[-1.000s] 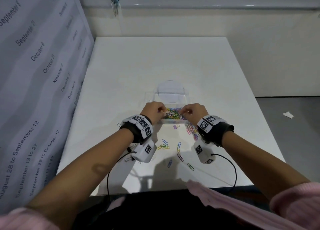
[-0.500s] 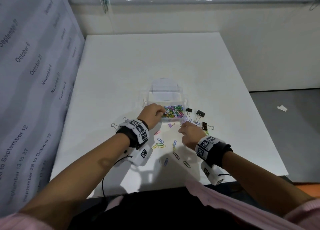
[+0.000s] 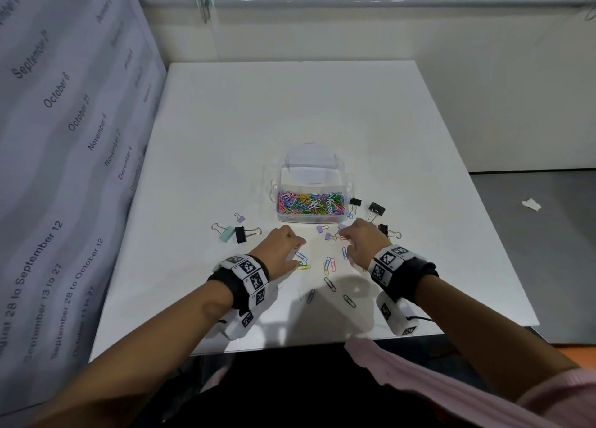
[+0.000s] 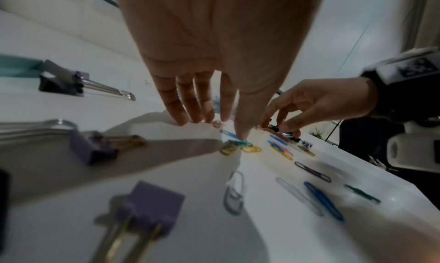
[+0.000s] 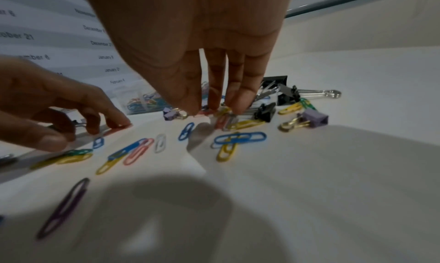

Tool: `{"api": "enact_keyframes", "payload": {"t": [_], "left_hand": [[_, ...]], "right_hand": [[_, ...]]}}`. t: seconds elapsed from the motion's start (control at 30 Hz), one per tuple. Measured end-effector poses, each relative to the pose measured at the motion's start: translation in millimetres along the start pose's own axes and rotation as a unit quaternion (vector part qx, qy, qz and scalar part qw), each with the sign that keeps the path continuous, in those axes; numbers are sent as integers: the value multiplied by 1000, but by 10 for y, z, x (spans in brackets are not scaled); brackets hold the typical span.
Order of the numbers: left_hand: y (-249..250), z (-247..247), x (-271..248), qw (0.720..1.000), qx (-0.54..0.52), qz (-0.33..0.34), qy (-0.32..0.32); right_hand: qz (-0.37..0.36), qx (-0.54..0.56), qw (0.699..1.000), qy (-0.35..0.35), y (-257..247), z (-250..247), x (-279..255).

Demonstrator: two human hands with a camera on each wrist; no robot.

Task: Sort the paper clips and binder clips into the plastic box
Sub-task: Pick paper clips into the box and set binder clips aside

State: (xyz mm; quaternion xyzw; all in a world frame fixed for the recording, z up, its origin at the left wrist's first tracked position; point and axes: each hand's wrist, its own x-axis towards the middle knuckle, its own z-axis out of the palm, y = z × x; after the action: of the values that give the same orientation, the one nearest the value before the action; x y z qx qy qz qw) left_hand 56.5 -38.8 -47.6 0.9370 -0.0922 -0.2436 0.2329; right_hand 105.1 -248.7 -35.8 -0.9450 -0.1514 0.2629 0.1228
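The clear plastic box (image 3: 345, 185) stands mid-table; its near compartment is heaped with coloured paper clips (image 3: 311, 203), its far one is bare. Loose paper clips (image 3: 329, 264) lie in front of it. My left hand (image 3: 290, 247) reaches down with fairly straight fingers, the thumb tip on a green paper clip (image 4: 240, 143) and the other fingertips (image 4: 188, 119) on the table. To the right, my right hand (image 3: 350, 235) has its thumb and forefinger pinched on a pink paper clip (image 5: 206, 112) in a pile of clips. Black binder clips (image 3: 376, 208) and small purple binder clips (image 3: 320, 229) lie near it.
A teal binder clip (image 3: 226, 234), a black one (image 3: 240, 234) and a small purple one (image 3: 239, 218) lie left of the box. A calendar sheet (image 3: 64, 137) hangs along the left edge. The table's front edge (image 3: 322, 343) is close to my wrists.
Both hands have drawn back from the box's near compartment down to the loose clips on the table, the right hand first. The head view has shifted.
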Motion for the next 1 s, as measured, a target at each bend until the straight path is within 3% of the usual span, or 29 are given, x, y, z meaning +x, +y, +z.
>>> {"api": "enact_keyframes", "payload": {"t": [0.17, 0.47, 0.63, 0.87, 1.0], "left_hand": [[28, 64, -21, 1000, -7, 14, -5], [46, 140, -153, 996, -12, 62, -57], [-43, 91, -248, 999, -33, 8, -31], [-19, 144, -248, 998, -55, -38, -20], [83, 226, -177, 996, -78, -31, 2]], "right_hand": [[3, 22, 999, 26, -25, 24, -17], [-51, 8, 998, -45, -203, 238, -148], [-15, 7, 999, 32, -48, 150, -117], [-33, 10, 999, -5, -109, 222, -235], [-98, 17, 994, -38, -223, 343, -327]]}}
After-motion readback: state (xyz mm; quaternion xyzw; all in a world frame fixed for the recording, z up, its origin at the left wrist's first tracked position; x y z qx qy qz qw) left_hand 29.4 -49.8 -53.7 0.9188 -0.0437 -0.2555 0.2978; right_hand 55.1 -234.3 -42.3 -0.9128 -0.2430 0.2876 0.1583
